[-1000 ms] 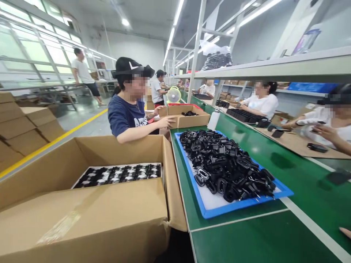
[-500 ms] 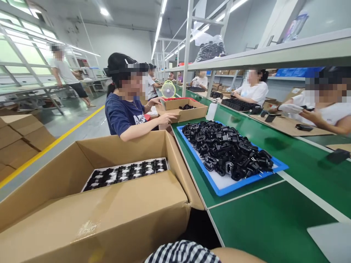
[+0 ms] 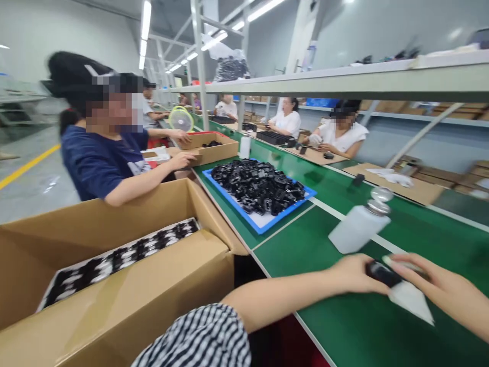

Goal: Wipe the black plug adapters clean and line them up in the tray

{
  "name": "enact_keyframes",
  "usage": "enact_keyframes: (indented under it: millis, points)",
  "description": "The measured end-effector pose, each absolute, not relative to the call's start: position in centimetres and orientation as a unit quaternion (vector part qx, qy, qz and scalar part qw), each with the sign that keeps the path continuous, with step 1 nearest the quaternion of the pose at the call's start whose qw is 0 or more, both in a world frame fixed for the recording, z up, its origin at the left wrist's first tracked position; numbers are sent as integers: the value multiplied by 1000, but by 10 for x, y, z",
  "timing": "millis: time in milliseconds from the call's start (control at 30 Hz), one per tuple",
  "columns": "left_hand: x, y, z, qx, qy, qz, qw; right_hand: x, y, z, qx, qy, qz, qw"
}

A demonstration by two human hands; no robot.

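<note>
**Wiping the black part at the near bench edge**

Our left hand (image 3: 353, 272) pinches a small black part (image 3: 383, 273); right hand (image 3: 439, 288) presses a white cloth (image 3: 410, 300) against it. Both grips closed. We judge: hold steady, wipe evenly, avoid the white bottle (image 3: 359, 228) just beyond.

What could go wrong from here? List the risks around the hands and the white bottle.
1. The white plastic bottle with a metal top stands just beyond the left hand and right hand; a careless reach might tip it.
2. The small black part is pinched between both hands over the white cloth; it may slip onto the green conveyor belt.
</note>
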State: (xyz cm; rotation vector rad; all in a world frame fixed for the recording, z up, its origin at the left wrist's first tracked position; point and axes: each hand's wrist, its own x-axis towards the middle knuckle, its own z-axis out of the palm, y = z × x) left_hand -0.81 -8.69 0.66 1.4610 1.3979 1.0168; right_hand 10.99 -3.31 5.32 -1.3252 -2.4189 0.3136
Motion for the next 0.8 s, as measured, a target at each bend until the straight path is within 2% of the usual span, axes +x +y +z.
enact_keyframes:
  millis: [33,133,267,400,600,800]
  points:
    - [-16,-92,-1,582,568,421,402,112,-30,56,-487,-838,180,170]
    - [-35,-103,-16,586,600,422,343,99,-14,48,-506,-769,288,264]
    - [-43,-106,-23,634,599,375,313,67,16,17,-453,-708,376,389]
    - [-40,-104,-26,656,605,354,280,53,28,0,-373,-711,452,389]
    - [-42,-107,-26,633,617,356,304,62,23,3,-319,-757,470,322]
    - [-43,-104,-29,657,601,376,257,90,24,10,-390,-763,360,370]
